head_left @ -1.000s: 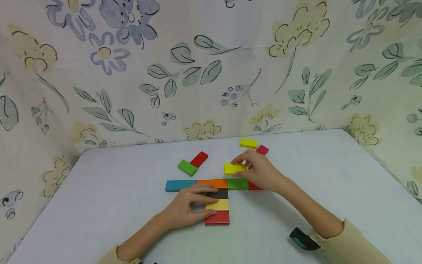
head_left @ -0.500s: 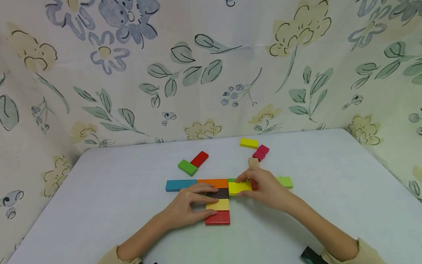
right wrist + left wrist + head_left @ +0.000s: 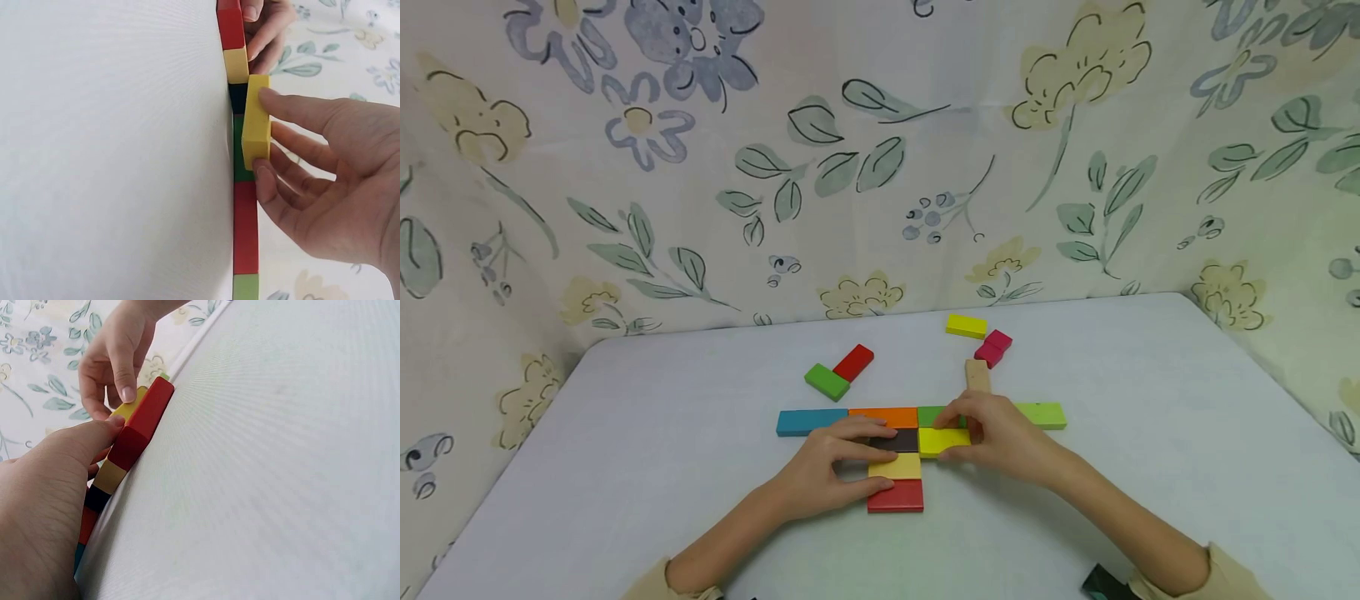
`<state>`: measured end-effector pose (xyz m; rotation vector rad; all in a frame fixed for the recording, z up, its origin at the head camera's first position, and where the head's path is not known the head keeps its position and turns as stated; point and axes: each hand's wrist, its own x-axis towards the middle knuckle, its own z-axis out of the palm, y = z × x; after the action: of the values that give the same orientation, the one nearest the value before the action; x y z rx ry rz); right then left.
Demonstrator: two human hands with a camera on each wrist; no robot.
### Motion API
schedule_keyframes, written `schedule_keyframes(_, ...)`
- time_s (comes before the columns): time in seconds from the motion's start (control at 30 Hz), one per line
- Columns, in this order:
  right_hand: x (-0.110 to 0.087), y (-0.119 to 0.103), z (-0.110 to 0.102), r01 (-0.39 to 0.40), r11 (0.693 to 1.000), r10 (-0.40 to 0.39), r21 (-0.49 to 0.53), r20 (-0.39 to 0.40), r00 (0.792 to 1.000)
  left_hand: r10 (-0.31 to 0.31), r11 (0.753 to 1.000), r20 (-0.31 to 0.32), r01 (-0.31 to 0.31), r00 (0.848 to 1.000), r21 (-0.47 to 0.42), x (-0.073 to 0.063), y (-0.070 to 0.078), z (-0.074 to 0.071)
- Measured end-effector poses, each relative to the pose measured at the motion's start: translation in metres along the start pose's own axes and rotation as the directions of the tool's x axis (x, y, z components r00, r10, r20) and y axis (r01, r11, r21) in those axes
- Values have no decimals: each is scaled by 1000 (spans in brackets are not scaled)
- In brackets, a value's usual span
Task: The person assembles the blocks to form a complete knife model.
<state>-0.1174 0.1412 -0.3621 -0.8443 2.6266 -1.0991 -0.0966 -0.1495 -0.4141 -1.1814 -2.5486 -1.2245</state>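
My right hand pinches a yellow block between thumb and fingers, right beside the black block and on the near side of the green block. In the right wrist view, the yellow block partly covers the green one. My left hand rests its outstretched fingertips on a column of blocks: black, pale yellow and red. A row tops the column, with blue, orange, green, red and light green blocks. Its red block is hidden behind my right hand in the head view.
Beyond the row lie loose blocks: green and red at left, a plain wooden one, two pink ones and another yellow one at right. A floral curtain hangs behind the white table.
My right hand has brought the yellow block from beyond the row, over the green block, to the row's near side beside the black block. My left hand has stayed in place.
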Motion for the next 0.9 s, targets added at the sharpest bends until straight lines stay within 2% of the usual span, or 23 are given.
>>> schedule_keyframes(0.27, 0, 3, 1, -6, 1000, 6, -4, 10, 1000, -12, 1000, 4, 12, 1000, 0, 0, 2, 0)
schedule_keyframes(0.7, 0, 0, 5, -37, 991, 40, -125, 21, 999, -7, 1000, 6, 7, 1000, -6, 0, 0, 1)
schedule_keyframes(0.9, -1, -2, 5, -52, 990, 54, -129, 14, 998, -5, 1000, 8, 5, 1000, -14, 0, -1, 1)
